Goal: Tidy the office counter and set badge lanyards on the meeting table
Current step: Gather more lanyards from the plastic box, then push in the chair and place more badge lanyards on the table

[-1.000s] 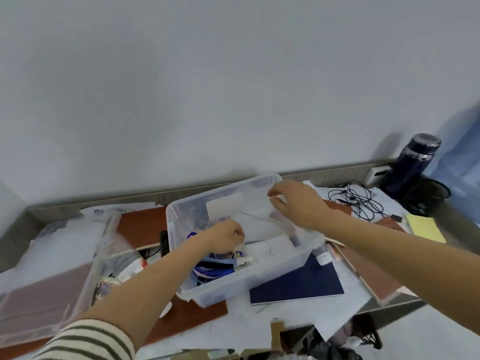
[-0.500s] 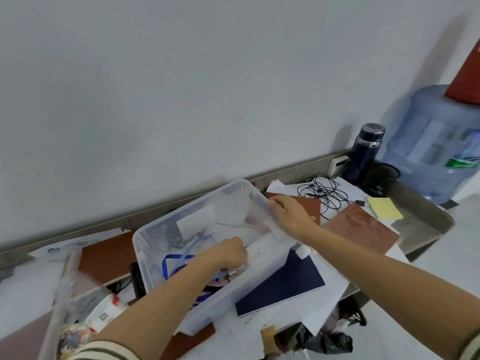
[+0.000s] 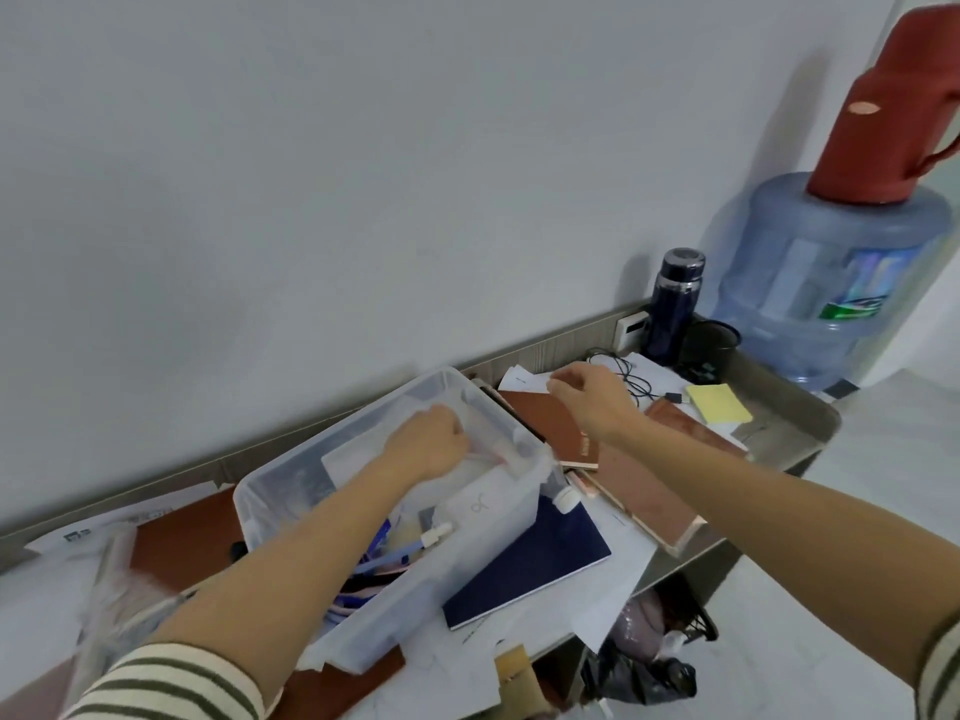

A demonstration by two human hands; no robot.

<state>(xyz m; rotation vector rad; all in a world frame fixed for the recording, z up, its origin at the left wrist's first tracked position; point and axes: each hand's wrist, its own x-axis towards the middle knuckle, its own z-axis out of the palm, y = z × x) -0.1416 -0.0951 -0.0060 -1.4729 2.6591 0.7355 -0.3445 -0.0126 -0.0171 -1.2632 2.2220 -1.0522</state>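
A clear plastic bin (image 3: 395, 618) sits on the cluttered counter and holds blue lanyards (image 3: 382, 537), white cards and clear sleeves. My left hand (image 3: 426, 441) is inside the bin, fingers curled round a clear plastic sleeve (image 3: 491, 454) with a pink edge. My right hand (image 3: 592, 397) hovers outside the bin's right side, above a brown book (image 3: 550, 423) and close to a white paper slip (image 3: 519, 379). Its fingers are curled with the fingertips together, and I cannot see anything in them.
A navy notebook (image 3: 530, 569) lies on loose papers right of the bin. Further right are a yellow sticky pad (image 3: 719, 402), a black cable (image 3: 626, 374), a dark bottle (image 3: 675, 304), a water jug (image 3: 826, 283) and a red thermos (image 3: 893, 111). A crumpled plastic bag (image 3: 119, 589) lies left.
My right hand has left the bin's rim and moved right, over the brown book. My left hand has moved further back inside the bin. The view has swung right.
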